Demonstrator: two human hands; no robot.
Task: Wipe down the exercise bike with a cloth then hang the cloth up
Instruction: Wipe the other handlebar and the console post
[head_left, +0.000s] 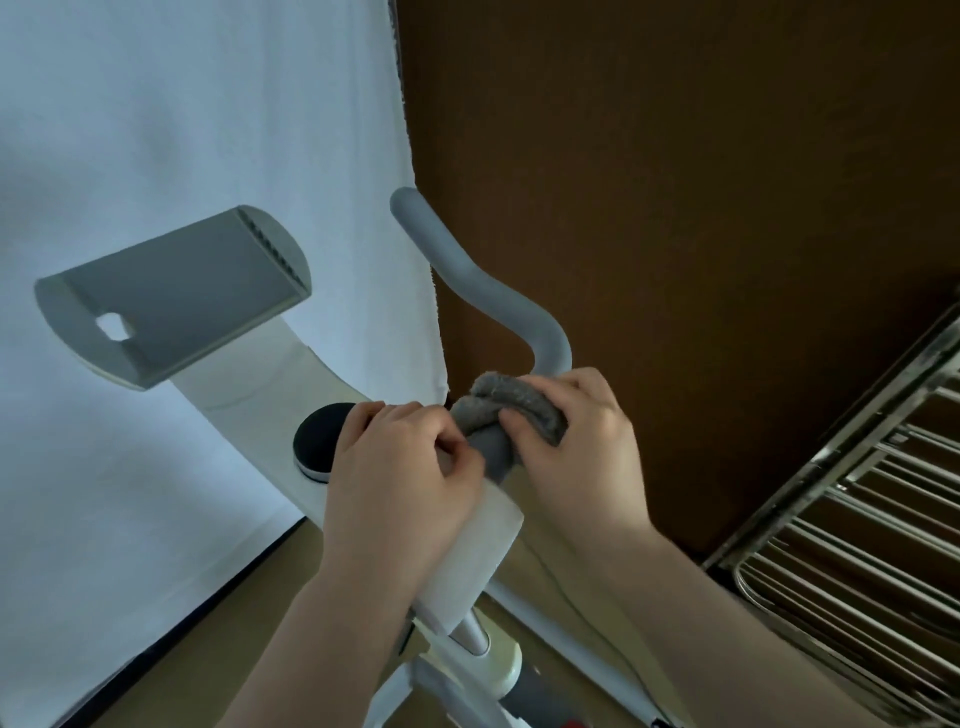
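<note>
Exercise bike (291, 374): cream, smooth moulded frame, flat grey tray upper left. Grey matte handlebar (483, 291) runs from the hands up and away toward upper left, long axis oblique; right hand nearer its free length. Cloth (506, 410): grey, nubbly, bunched round the bar's base. Right hand (582, 447) clamps the cloth on the bar. Left hand (400, 467) curls, gripping the stem beside it.

we seem to be in a home room: an exercise bike (332, 395), a white sheet (182, 130) hung up, a metal drying rack (857, 519).
</note>
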